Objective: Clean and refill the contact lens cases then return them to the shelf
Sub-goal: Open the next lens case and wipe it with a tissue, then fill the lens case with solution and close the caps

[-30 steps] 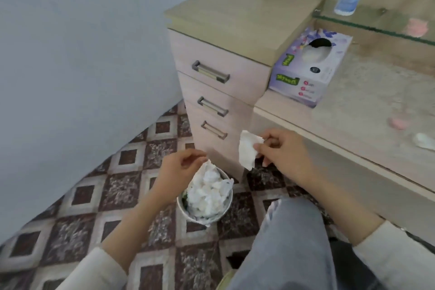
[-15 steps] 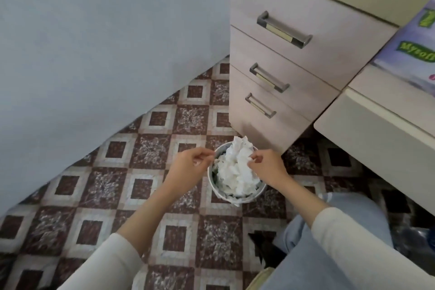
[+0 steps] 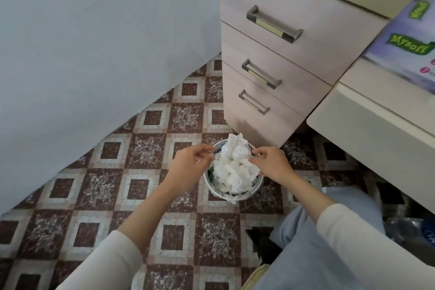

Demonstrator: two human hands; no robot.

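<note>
Trouser leg (image 3: 329, 254): light blue, lower right, nearest the viewer; the person sits or crouches over the floor.
Sleeves (image 3: 110, 259): cream, one on each forearm, both arms reaching forward.
Left hand (image 3: 190, 163): at the left rim of the waste bin, fingers curled with thumb and fingertips drawn together. Whether they grip anything cannot be told.
Right hand (image 3: 274, 165): at the right side of the bin, thumb and forefinger pinching the edge of the crumpled tissues.
Crumpled tissues (image 3: 233, 167): white, heaped above the bin's rim, between the two hands.
Waste bin (image 3: 231, 196): small, round, pale, standing on the floor just in front of the drawer unit.
Floor (image 3: 146, 155): patterned brown and cream square tiles.
Drawer unit (image 3: 270, 59): three pale wood drawers, each with a metal bar handle.
Desk (image 3: 367, 129): cream edge, joining the unit on the right.
Tissue box (image 3: 407, 49): lilac with green lettering, on the desk top, cut off by the frame.
Wall (image 3: 94, 42): plain grey-blue, left.
Contact lens cases: whereabouts cannot be told from here.
</note>
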